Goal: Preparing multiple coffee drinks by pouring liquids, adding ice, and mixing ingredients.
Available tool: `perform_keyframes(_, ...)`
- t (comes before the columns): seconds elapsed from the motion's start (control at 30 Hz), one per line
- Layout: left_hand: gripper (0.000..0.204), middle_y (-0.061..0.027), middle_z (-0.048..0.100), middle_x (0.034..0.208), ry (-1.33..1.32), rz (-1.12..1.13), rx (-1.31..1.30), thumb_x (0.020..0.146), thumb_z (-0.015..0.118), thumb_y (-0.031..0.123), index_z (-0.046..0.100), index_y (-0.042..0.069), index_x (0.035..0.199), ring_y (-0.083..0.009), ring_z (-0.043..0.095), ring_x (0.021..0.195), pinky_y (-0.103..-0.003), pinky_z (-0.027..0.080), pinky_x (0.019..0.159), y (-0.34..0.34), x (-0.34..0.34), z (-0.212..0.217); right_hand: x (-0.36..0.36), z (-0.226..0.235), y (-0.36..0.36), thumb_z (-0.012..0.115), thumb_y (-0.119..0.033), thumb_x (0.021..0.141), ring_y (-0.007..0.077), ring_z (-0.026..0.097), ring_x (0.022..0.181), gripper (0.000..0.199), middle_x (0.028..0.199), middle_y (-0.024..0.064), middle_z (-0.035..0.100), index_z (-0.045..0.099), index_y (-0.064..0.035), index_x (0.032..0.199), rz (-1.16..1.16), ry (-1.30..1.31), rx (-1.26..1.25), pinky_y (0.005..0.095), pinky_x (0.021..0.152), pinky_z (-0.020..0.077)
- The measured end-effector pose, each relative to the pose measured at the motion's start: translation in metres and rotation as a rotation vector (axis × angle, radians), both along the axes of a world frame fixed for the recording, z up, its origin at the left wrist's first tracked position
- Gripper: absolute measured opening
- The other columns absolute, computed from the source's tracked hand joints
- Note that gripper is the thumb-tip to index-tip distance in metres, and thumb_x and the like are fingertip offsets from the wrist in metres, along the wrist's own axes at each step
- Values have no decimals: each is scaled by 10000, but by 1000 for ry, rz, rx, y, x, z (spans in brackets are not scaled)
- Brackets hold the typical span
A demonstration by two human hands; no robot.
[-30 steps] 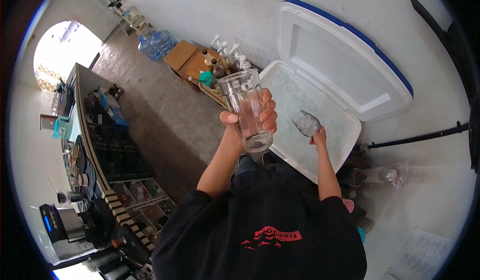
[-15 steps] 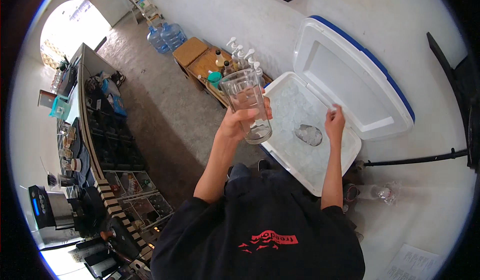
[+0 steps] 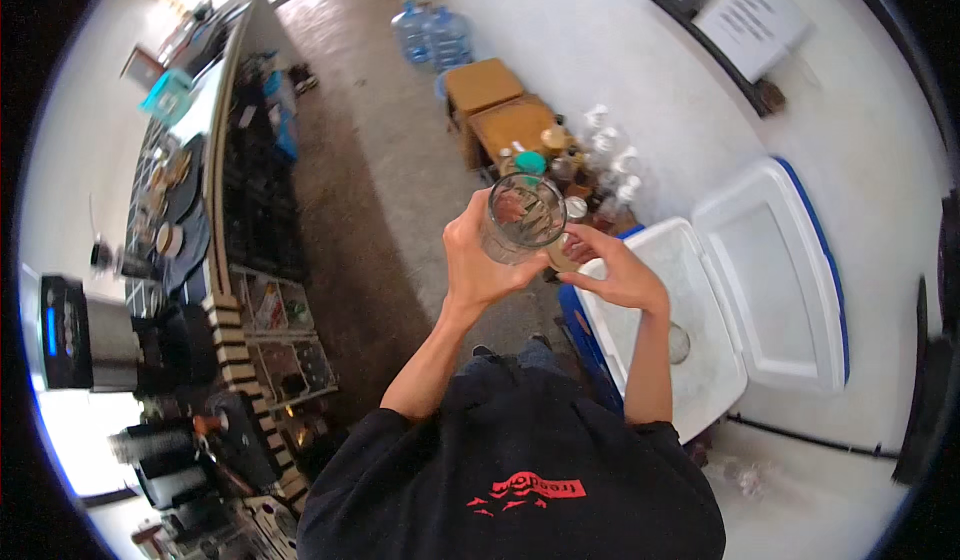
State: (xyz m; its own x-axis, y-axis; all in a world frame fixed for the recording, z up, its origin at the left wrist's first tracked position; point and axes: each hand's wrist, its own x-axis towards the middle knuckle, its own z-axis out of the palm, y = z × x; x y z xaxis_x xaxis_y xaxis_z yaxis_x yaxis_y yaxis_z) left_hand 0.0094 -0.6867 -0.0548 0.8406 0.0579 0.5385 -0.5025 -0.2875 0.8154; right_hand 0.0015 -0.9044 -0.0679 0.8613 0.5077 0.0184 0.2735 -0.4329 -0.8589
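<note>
A clear, tall drinking glass [image 3: 528, 212] is in front of me, its mouth turned up toward my view. My left hand [image 3: 478, 268] is closed around it from the left. My right hand [image 3: 622, 272] is just right of the glass with fingers and thumb apart, holding nothing; whether a fingertip touches the glass I cannot tell. Below my right forearm stands a white and blue cooler [image 3: 712, 398] with pale ice in it. A scoop [image 3: 679, 343] lies in the ice, partly behind the forearm. The cooler's lid [image 3: 775, 270] leans back, raised.
Beyond the glass is a low wooden table [image 3: 512, 125] with pump bottles [image 3: 608, 150] and a green cup [image 3: 530, 164]. Large blue water jugs [image 3: 432, 38] stand farther off. Along the left runs a counter with a coffee grinder [image 3: 85, 335] and crates [image 3: 290, 368] beneath.
My view has swung toward the left. My right hand has come away from the cooler to beside the glass, and its fingers have spread. The glass has tipped its mouth toward me.
</note>
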Motion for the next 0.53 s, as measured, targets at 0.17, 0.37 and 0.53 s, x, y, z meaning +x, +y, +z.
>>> perform_keyframes(0.17,535,-95,686,825,77,155,-41,568,835,202,595,-1,1002,-179,679,768,-307,530,733,67,30,-16,70,-43,101,808,-259,758,259,580,1053,667,1184,128,563,513,-28,1310,263,-23,33,376,919,494)
perform_keyframes(0.37,546,-109,662,911,226,368,-192,619,835,163,580,-28,1063,-167,659,860,-325,537,776,136,95,-51,160,-66,209,850,-171,706,237,547,1163,447,1166,98,609,665,-49,1094,466,85,117,374,992,427)
perform_keyframes(0.53,544,-145,609,1077,333,506,-301,702,794,160,554,-23,1155,-235,616,979,-368,516,851,193,168,-92,240,-139,290,778,-166,801,325,451,1291,707,1415,105,410,425,-160,1414,650,469,522,427,1088,377)
